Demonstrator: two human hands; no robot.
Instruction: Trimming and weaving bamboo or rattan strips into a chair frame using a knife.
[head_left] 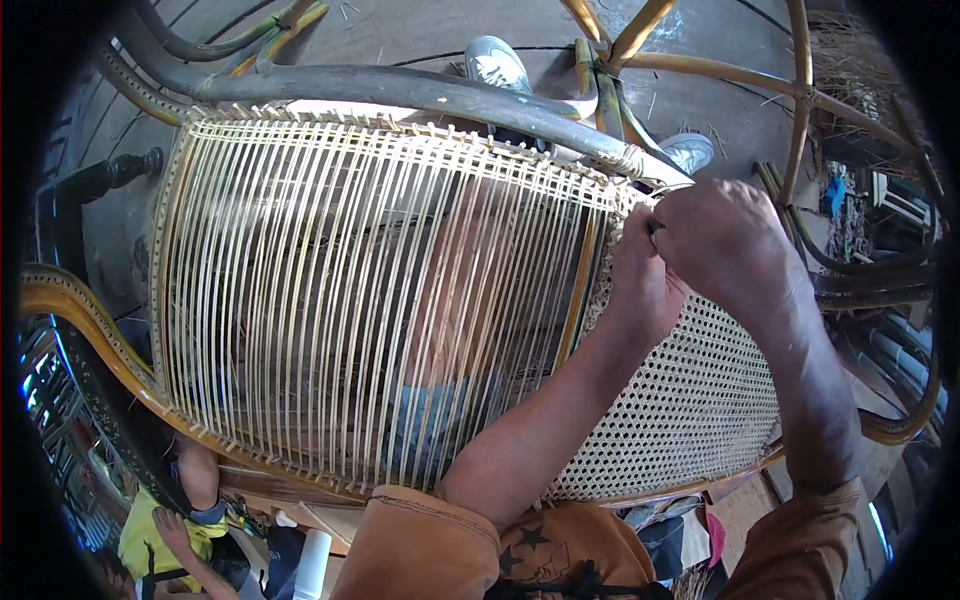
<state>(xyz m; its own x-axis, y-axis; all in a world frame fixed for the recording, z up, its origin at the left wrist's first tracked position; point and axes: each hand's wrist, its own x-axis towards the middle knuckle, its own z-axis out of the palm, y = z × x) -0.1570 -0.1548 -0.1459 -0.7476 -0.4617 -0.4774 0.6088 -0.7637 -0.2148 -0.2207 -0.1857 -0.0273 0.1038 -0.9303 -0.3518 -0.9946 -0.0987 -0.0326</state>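
Observation:
A chair or bench frame of rattan and dark wood lies across in front of me. Pale cane strands (300, 270) run over its larger panel, with a few crossing rows along the far edge. To the right, a finished mesh of woven cane (680, 400) has small openings. My left hand (645, 275) is closed in a pinch at the far corner between the two panels. Against it my right hand (725, 235) is curled with its fingers together. A small dark bit shows between them; what they grip is hidden. A curved grey-brown rail (420, 92) passes just beyond.
Other curved rattan frame parts (720, 68) stand at the far right. Two shoes (497, 65) show beyond the rail. A person in a yellow top (150, 540) is at the lower left, near a white cylinder (312, 562). Loose fibre scraps (860, 80) lie at the right.

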